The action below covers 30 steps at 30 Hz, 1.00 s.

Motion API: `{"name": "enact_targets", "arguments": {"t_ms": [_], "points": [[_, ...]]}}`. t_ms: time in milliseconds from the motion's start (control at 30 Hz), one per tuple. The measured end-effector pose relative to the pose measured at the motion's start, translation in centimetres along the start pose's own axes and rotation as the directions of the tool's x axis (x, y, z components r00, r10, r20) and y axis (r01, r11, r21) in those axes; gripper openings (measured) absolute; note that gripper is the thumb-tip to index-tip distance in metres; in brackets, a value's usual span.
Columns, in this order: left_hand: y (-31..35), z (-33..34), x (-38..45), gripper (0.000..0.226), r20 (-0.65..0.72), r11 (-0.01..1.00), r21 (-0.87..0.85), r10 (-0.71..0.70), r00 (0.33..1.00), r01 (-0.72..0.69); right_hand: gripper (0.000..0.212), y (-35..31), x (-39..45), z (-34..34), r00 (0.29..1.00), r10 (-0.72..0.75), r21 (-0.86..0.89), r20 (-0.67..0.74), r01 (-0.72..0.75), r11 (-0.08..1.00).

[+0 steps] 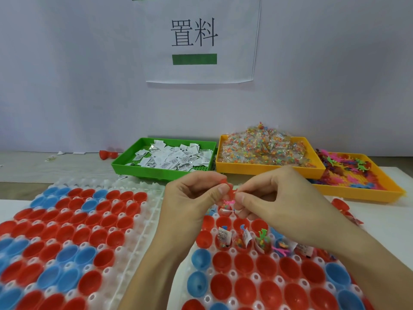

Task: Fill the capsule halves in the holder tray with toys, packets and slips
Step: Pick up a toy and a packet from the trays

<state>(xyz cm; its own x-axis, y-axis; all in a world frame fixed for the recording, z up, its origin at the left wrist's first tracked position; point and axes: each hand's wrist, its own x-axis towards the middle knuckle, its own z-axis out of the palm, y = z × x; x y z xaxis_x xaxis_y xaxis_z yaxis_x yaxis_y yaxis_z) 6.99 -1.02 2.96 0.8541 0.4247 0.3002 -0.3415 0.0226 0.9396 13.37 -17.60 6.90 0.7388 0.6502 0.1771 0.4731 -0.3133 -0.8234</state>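
Capsule halves (pixel 270 265), glossy red and blue cups, sit in a bumpy translucent holder tray (pixel 143 233) on the bench. Left hand (pixel 192 198) pinches a red half (pixel 225 186); right hand (pixel 274 195) pinches something small beside it. Green tray (pixel 125 166) holds white slips (pixel 176 157), yellow tray (pixel 268 170) clear packets (pixel 263 146).

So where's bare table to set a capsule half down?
Bare table lies left of the green tray, behind the left holder tray. A thin white strip shows right of the far yellow tray. The front is crowded with holder trays and both hands.

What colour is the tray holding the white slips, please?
Green tray, clearest in the head view.
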Motion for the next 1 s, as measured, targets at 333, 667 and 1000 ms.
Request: {"name": "enact_targets", "arguments": {"t_ms": [333, 667, 1000], "points": [[0.8, -3.7, 0.4, 0.008, 0.093, 0.935, 0.339, -0.139, 0.986, 0.100, 0.015, 0.1, 0.2, -1.9, 0.999, -0.038, -0.021, -0.020, 0.037, 0.999], [0.7, -4.5, 0.1, 0.003, 0.190, 0.778, 0.595, -0.380, 0.905, 0.202, 0.012, 0.4, 0.2, -3.5, 0.997, -0.060, -0.039, -0.040, 0.059, 0.998], [0.4, -5.1, 0.1, 0.006, 0.211, 0.717, 0.669, -0.437, 0.875, 0.196, 0.013, 0.8, 0.4, -4.4, 0.996, -0.069, -0.063, -0.056, 0.065, 0.996]]}}
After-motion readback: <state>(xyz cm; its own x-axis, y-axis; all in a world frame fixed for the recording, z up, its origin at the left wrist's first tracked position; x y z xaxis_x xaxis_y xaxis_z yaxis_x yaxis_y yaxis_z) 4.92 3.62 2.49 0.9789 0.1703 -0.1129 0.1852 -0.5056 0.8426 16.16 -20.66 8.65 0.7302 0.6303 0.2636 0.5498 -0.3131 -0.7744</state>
